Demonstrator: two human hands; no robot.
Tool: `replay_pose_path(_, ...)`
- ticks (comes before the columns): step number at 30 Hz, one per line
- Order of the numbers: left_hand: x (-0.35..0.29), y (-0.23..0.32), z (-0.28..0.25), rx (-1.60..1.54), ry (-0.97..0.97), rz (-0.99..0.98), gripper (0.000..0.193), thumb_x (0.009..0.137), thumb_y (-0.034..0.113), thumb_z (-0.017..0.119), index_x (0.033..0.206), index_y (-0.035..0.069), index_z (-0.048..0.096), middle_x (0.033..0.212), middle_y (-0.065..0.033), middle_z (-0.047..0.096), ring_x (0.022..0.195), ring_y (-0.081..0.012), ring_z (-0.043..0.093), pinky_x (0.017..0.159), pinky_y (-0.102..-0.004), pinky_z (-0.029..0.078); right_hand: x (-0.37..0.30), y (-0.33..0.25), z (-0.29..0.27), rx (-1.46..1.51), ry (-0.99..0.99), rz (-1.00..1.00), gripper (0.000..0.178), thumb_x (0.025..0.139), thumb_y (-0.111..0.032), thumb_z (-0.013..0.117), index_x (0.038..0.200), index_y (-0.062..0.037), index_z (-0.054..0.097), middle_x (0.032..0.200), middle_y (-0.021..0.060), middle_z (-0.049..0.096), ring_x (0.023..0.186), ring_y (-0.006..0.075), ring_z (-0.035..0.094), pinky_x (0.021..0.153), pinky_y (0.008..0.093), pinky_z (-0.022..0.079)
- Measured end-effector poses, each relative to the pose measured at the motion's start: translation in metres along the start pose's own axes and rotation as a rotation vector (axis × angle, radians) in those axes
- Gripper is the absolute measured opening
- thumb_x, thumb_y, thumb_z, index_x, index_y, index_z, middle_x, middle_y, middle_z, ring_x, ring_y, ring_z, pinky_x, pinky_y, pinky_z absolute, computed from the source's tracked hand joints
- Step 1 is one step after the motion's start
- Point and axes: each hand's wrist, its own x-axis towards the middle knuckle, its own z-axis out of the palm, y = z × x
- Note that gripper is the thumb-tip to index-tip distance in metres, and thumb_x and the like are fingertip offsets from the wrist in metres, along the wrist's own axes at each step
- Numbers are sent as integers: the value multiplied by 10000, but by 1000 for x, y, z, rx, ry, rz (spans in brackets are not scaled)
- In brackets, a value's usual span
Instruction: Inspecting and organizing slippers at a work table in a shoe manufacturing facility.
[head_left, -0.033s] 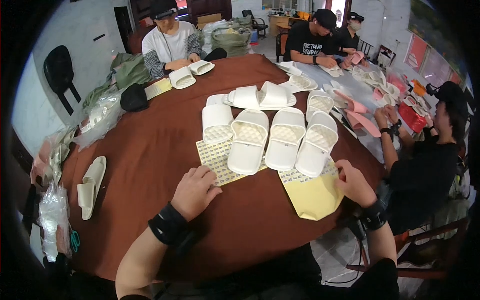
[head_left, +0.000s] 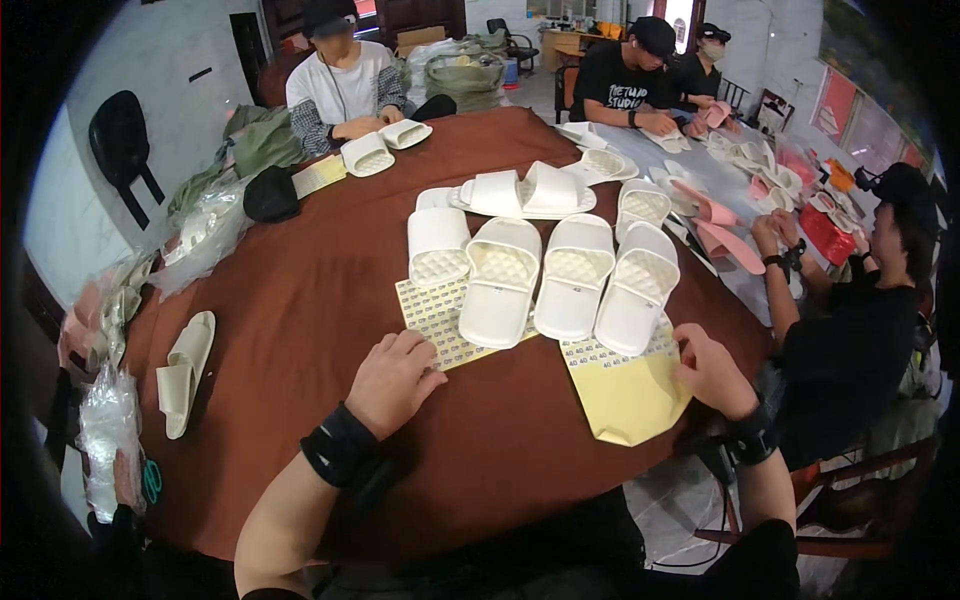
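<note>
My left hand (head_left: 393, 385) rests on the brown cloth by the lower left corner of a label sheet (head_left: 432, 312). Its fingers curve loosely, the thumb stands apart, and nothing shows in it. At the right edge of a second, yellow label sheet (head_left: 628, 400) is my right hand (head_left: 714, 374), thumb and fingers apart; whether it touches the paper I cannot tell. White slippers lie partly over both sheets: a left one (head_left: 498, 285), a middle one (head_left: 573, 278) and a right one (head_left: 637, 290). Another slipper (head_left: 438, 245) points toward me, its toe over the left sheet.
Behind these lies a sideways pair of slippers (head_left: 522, 192). A lone slipper (head_left: 186, 375) is at the left, near plastic bags (head_left: 108, 440) and teal scissors (head_left: 151, 481). Co-workers sit across and to the right, handling white and pink slippers. A black cap (head_left: 270, 195) lies at far left.
</note>
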Motion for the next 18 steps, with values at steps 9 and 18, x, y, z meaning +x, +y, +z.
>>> replay_pose_path(9, 7, -5, 10, 171, 95, 172, 91, 822, 61, 642, 882, 41, 576, 875, -106, 616, 804, -303, 581, 726, -404, 505, -25, -57, 14, 240, -308, -24, 242, 817, -18, 576, 1056, -40, 602, 713, 76, 580, 646, 130, 565, 620, 288, 470)
replay_pose_path(18, 10, -6, 5, 151, 147, 154, 47, 826, 45, 618, 858, 35, 586, 804, -123, 614, 765, -320, 589, 692, -425, 507, -38, -113, 26, 162, -600, -198, 229, 837, -46, 553, 1051, -51, 633, 954, 170, 642, 846, 347, 650, 733, 400, 522)
